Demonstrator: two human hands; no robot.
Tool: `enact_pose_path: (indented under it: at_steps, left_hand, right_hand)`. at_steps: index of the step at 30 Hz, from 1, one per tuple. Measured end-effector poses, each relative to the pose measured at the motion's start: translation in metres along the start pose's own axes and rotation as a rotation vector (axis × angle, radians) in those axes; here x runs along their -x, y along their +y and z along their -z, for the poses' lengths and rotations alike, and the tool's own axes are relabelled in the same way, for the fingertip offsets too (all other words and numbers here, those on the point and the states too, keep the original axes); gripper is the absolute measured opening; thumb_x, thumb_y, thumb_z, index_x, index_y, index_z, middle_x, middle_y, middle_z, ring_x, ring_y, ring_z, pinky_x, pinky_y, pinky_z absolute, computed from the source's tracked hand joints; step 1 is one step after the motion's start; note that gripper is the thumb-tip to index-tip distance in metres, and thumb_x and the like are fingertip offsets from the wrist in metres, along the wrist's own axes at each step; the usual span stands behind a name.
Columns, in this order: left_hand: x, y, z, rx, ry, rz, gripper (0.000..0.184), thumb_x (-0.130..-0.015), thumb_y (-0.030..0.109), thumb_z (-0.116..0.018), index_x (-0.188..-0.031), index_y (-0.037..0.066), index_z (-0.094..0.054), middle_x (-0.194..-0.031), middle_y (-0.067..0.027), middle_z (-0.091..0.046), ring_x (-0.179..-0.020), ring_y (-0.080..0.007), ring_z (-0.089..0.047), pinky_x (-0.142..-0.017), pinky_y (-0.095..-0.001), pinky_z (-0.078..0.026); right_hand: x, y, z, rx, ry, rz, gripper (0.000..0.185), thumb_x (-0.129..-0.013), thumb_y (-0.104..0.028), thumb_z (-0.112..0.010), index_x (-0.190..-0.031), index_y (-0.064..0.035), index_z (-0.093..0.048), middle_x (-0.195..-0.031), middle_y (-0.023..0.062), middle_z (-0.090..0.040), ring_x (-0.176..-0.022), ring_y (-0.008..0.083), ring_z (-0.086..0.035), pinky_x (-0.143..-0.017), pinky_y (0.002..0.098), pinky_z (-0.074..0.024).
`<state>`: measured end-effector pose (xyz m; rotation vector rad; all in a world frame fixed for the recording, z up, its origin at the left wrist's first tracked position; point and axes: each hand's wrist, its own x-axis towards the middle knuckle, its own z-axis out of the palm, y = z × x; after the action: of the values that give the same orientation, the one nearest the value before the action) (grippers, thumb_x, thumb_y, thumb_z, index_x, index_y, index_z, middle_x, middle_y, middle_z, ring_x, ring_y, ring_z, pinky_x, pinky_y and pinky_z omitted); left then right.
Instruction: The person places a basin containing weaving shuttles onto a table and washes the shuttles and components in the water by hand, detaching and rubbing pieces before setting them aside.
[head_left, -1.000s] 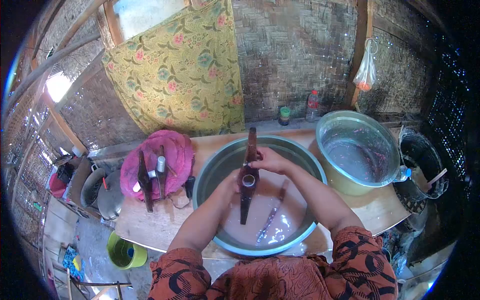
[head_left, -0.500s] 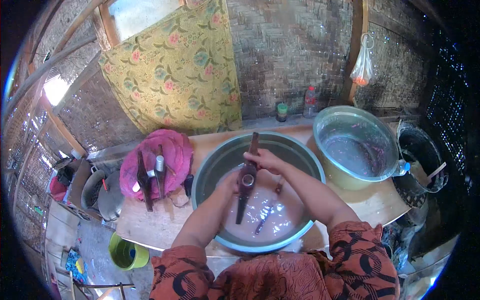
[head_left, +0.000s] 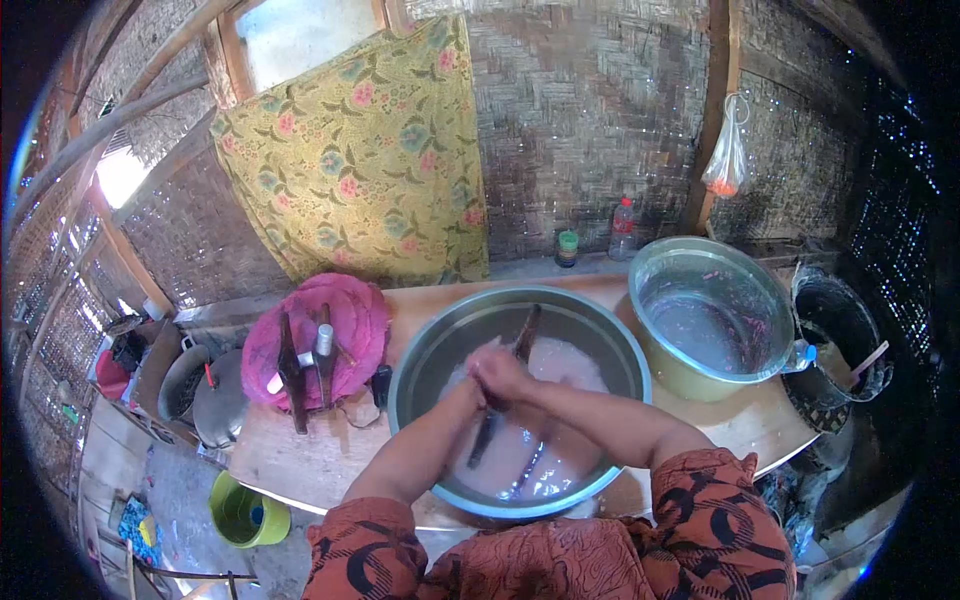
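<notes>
A wide grey-green basin (head_left: 400, 350) holds cloudy, pinkish liquid (head_left: 575, 430). Over it slants a dark wooden bar (head_left: 481, 450), its upper end leaning right; the metal ring at its middle is hidden by my hands. My left hand (head_left: 487, 358) is closed around the bar's middle, slightly blurred. Pressed against it, my right hand (head_left: 508, 382) is closed on the same part, fingers mostly hidden. A thin dark stick-like shape (head_left: 530, 465) shows in the liquid below.
To the left, a pink round mat (head_left: 262, 350) carries similar dark wooden pieces (head_left: 292, 375). At right stand a second basin (head_left: 690, 385) with liquid and a black bucket (head_left: 870, 310). A bottle (head_left: 622, 232) and small jar (head_left: 567, 248) line the back. A green bucket (head_left: 232, 505) sits on the floor.
My right hand has slid down the bar from its upper end to the middle, meeting my left. The bar has lowered toward the liquid, and the view has tilted slightly upward.
</notes>
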<state>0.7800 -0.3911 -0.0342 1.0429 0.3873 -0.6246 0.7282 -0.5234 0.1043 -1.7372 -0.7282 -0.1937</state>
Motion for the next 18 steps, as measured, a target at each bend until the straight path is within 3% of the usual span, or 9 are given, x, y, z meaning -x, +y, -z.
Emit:
enact_pose_path:
  at_steps: [1,2,4,6,9,11,13,18]
  left_hand:
    - [0.013,0.004,-0.012,0.043,-0.111,0.031,0.027,-0.092,0.022,-0.040,-0.097,0.004,-0.058,-0.085,-0.0119,-0.063,-0.072,-0.0217,-0.064,-0.059,-0.0379,-0.055]
    - [0.026,0.009,-0.025,0.062,-0.195,0.053,0.027,-0.092,0.022,-0.040,-0.098,0.004,-0.058,-0.086,-0.0121,-0.063,-0.072,-0.0219,-0.064,-0.058,-0.0379,-0.055]
    - [0.042,0.015,-0.042,0.079,-0.333,0.090,0.026,-0.092,0.022,-0.040,-0.098,0.004,-0.058,-0.086,-0.0125,-0.063,-0.072,-0.0222,-0.064,-0.058,-0.0380,-0.055]
    - [0.048,0.018,-0.055,0.082,-0.369,0.091,0.026,-0.091,0.021,-0.041,-0.098,0.003,-0.058,-0.086,-0.0129,-0.063,-0.072,-0.0226,-0.064,-0.058,-0.0381,-0.055]
    - [0.051,0.016,-0.060,0.070,-0.365,0.061,0.025,-0.091,0.021,-0.042,-0.099,0.003,-0.058,-0.087,-0.0135,-0.063,-0.071,-0.0232,-0.064,-0.058,-0.0383,-0.055]
    - [0.053,0.021,-0.062,0.057,-0.353,0.039,0.025,-0.091,0.020,-0.043,-0.099,0.002,-0.057,-0.088,-0.0140,-0.062,-0.071,-0.0236,-0.064,-0.058,-0.0384,-0.055]
    - [0.056,0.030,-0.064,0.037,-0.363,0.021,0.025,-0.090,0.020,-0.043,-0.100,0.002,-0.057,-0.088,-0.0144,-0.062,-0.071,-0.0240,-0.064,-0.057,-0.0385,-0.055]
    - [0.070,0.043,-0.066,-0.080,-0.363,-0.024,0.024,-0.090,0.019,-0.045,-0.101,0.001,-0.057,-0.089,-0.0154,-0.062,-0.071,-0.0250,-0.064,-0.057,-0.0388,-0.055]
  right_hand:
    - [0.004,-0.005,-0.002,0.449,0.004,0.554,0.040,-0.090,-0.032,-0.041,-0.067,-0.0046,-0.059,-0.062,0.0114,-0.059,-0.061,0.0286,-0.056,-0.061,0.0389,-0.0447]
    - [0.001,0.002,0.005,0.450,0.010,0.547,0.040,-0.090,-0.032,-0.041,-0.067,-0.0046,-0.059,-0.062,0.0114,-0.059,-0.061,0.0286,-0.056,-0.061,0.0389,-0.0447]
    - [-0.014,0.016,0.037,0.776,-0.122,0.341,0.047,-0.092,-0.039,-0.034,-0.071,-0.0081,-0.064,-0.067,0.0136,-0.062,-0.066,0.0329,-0.057,-0.073,0.0426,-0.0423]
    - [-0.027,0.012,0.078,0.929,-0.153,0.048,0.048,-0.091,-0.036,-0.036,-0.064,-0.0097,-0.065,-0.067,0.0137,-0.062,-0.070,0.0326,-0.058,-0.077,0.0415,-0.0399]
    - [-0.025,0.000,0.097,1.068,-0.018,0.030,0.049,-0.091,-0.036,-0.034,-0.065,-0.0111,-0.066,-0.067,0.0124,-0.063,-0.070,0.0313,-0.058,-0.077,0.0425,-0.0394]
    - [-0.023,-0.016,0.073,1.025,-0.101,-0.002,0.050,-0.092,-0.036,-0.033,-0.063,-0.0107,-0.066,-0.067,0.0115,-0.063,-0.071,0.0308,-0.059,-0.076,0.0422,-0.0395]
    - [-0.008,-0.026,0.037,1.035,-0.424,0.376,0.052,-0.092,-0.037,-0.031,-0.063,-0.0106,-0.065,-0.067,0.0120,-0.063,-0.072,0.0307,-0.059,-0.076,0.0419,-0.0396]
    - [-0.022,-0.022,0.050,0.938,-0.331,0.186,0.050,-0.091,-0.037,-0.031,-0.068,-0.0096,-0.066,-0.071,0.0126,-0.064,-0.076,0.0297,-0.060,-0.080,0.0407,-0.0406]
